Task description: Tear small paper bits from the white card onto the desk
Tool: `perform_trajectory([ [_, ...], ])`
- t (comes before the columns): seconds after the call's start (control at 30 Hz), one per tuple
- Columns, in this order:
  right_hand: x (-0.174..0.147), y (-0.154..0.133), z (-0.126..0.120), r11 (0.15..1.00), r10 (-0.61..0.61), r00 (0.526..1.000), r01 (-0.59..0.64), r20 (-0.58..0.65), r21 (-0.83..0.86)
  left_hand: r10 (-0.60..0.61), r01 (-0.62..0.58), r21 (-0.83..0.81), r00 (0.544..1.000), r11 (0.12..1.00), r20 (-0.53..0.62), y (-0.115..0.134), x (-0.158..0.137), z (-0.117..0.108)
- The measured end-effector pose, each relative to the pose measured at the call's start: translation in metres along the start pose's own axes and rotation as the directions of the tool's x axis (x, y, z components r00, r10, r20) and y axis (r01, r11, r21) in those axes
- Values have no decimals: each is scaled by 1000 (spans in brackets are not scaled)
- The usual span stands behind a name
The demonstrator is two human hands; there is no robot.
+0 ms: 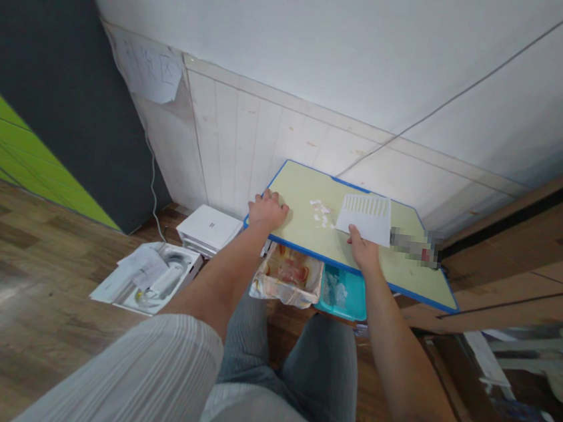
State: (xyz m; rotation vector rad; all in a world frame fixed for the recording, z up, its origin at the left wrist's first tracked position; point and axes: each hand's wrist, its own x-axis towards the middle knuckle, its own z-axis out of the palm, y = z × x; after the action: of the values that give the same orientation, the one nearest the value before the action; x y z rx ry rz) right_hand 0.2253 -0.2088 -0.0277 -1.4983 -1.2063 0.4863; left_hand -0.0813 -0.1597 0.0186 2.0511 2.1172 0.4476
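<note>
My right hand [364, 252] grips the near edge of a white flat slotted piece [365, 221], thumb on top. A row of narrow slots runs along its far side; whether it is paper or plastic I cannot tell. It is held over the pale yellow tabletop [304, 230] with a blue rim. Left of the piece lie several small white scraps [322, 214]. My left hand [267, 211] rests palm down at the table's left end, fingers spread on the surface with nothing in them.
Below the table's near edge are a plastic-lined bin [259, 288] with brownish contents and a teal bin [362, 307] with pale scraps. White boxes [212, 227] stand on the floor at left. A pixelated object [414, 246] lies at the table's right. Cardboard boxes [532, 264] flank the right side.
</note>
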Motion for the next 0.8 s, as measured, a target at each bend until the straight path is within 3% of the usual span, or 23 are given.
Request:
perform_trajectory([
  [0.53, -3, -14, 4, 998, 35, 986, -26, 161, -54, 0, 0, -3, 1000, 1000, 4, 0, 0, 0],
  [0.8, -6, -3, -8, 997, 70, 994, -69, 80, -24, 0, 0, -2, 1000, 1000, 15, 1, -2, -2],
])
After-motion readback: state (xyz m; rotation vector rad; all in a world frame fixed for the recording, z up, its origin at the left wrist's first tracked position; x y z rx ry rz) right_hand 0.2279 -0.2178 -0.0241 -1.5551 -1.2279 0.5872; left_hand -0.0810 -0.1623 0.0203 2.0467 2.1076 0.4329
